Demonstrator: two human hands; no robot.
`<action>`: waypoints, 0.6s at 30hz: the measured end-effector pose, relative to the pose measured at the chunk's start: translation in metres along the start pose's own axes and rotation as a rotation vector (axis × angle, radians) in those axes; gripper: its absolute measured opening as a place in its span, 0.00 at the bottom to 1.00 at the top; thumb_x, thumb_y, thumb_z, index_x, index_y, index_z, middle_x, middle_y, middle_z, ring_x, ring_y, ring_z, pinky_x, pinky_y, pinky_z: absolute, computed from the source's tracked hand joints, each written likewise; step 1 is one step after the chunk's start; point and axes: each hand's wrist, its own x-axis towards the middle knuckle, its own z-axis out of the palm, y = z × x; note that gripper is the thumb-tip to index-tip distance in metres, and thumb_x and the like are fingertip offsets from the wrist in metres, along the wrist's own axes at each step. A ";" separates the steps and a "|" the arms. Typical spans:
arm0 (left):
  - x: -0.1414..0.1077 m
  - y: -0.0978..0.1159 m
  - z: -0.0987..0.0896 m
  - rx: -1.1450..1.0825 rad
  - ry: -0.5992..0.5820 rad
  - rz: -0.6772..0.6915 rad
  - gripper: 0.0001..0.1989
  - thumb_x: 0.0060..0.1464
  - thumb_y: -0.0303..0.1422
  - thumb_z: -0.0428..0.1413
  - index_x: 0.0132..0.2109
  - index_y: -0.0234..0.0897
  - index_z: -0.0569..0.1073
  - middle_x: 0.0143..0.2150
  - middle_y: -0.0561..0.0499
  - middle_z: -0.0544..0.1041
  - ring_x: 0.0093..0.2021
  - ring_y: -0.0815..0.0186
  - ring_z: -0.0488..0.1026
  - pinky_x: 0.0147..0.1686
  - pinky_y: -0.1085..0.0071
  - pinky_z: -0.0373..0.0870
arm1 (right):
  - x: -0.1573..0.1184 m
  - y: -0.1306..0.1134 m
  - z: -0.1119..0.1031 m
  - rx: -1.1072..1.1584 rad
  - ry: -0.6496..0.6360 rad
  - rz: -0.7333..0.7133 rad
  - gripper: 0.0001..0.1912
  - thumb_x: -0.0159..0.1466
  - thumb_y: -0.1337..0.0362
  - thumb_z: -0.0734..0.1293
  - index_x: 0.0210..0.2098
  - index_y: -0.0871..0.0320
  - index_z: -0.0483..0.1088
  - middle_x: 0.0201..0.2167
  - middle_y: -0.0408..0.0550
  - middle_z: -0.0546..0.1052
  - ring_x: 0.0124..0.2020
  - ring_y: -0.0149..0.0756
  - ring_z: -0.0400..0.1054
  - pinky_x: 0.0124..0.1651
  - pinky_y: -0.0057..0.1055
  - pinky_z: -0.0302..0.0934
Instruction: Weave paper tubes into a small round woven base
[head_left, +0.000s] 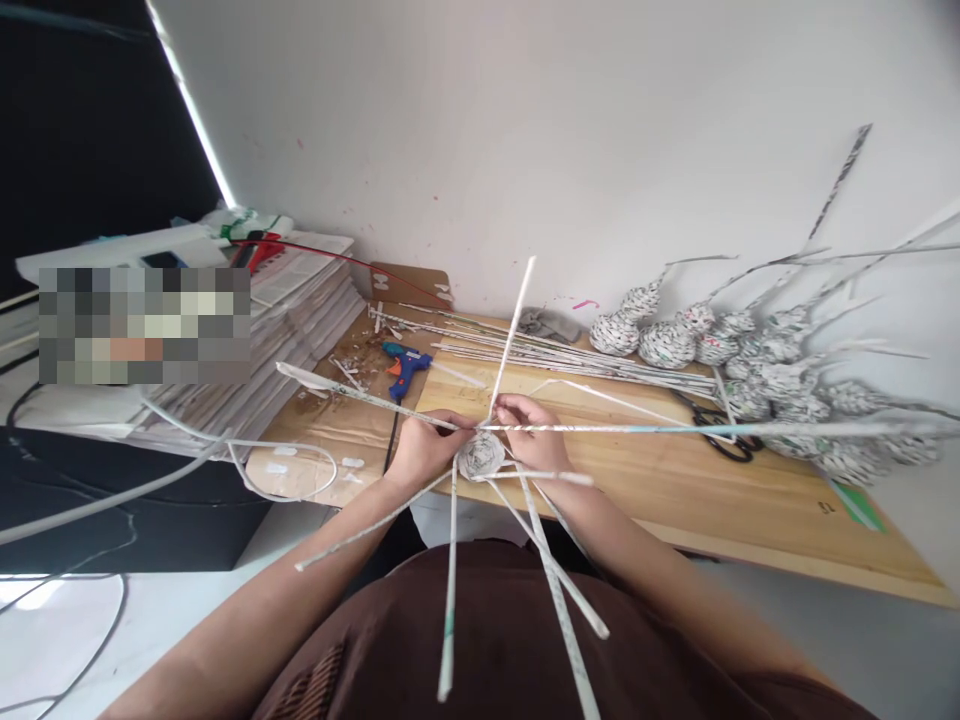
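Note:
Between my two hands is a small round woven base (481, 456) of rolled newspaper, with several paper tubes sticking out from it on all sides. My left hand (429, 446) is closed on the far left edge of this piece, thumb and fingers pinching near a tube. My right hand (534, 430) pinches the far right side, where an upright paper tube (513, 335) rises from the weave. A long paper tube (637, 429) runs across my right fingers toward the right. More tubes hang down in front of my brown shirt.
Behind my hands, a bundle of paper tubes (570, 362) lies along the wooden board (622, 480). A blue glue gun (406, 370) rests on cardboard at left, near stacked paper (315, 310). Black scissors (724, 432) and several woven gourd shapes (666, 344) are at right.

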 end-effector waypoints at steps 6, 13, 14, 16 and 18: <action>-0.001 0.002 0.001 0.056 -0.009 0.016 0.06 0.47 0.33 0.63 0.34 0.37 0.82 0.34 0.48 0.84 0.35 0.61 0.81 0.37 0.70 0.75 | -0.020 -0.009 -0.016 -0.077 -0.097 0.192 0.11 0.57 0.59 0.71 0.37 0.58 0.75 0.35 0.49 0.80 0.35 0.37 0.75 0.38 0.32 0.68; -0.003 0.001 0.003 0.025 -0.005 0.049 0.07 0.49 0.33 0.62 0.36 0.38 0.82 0.36 0.49 0.84 0.36 0.62 0.81 0.38 0.71 0.76 | -0.022 -0.011 -0.010 0.162 -0.043 0.509 0.18 0.53 0.50 0.74 0.33 0.57 0.73 0.23 0.44 0.77 0.21 0.35 0.71 0.24 0.30 0.67; -0.003 0.000 0.004 0.020 -0.013 0.048 0.07 0.49 0.33 0.62 0.36 0.38 0.82 0.35 0.49 0.84 0.36 0.62 0.81 0.38 0.71 0.76 | -0.021 -0.012 -0.009 0.179 -0.023 0.518 0.18 0.53 0.50 0.74 0.32 0.57 0.74 0.24 0.44 0.77 0.21 0.35 0.71 0.23 0.30 0.67; -0.003 -0.004 0.004 -0.007 -0.036 0.036 0.08 0.49 0.35 0.63 0.36 0.37 0.82 0.35 0.48 0.84 0.35 0.62 0.81 0.37 0.71 0.76 | -0.021 -0.013 -0.007 0.183 -0.027 0.500 0.16 0.53 0.52 0.74 0.33 0.58 0.76 0.25 0.45 0.78 0.22 0.35 0.72 0.24 0.30 0.68; -0.002 -0.006 0.003 -0.053 -0.058 0.011 0.10 0.48 0.37 0.64 0.36 0.36 0.82 0.34 0.47 0.84 0.34 0.61 0.81 0.34 0.70 0.76 | -0.020 -0.013 -0.006 0.175 -0.052 0.463 0.16 0.55 0.52 0.73 0.34 0.59 0.77 0.29 0.48 0.80 0.25 0.36 0.73 0.26 0.30 0.69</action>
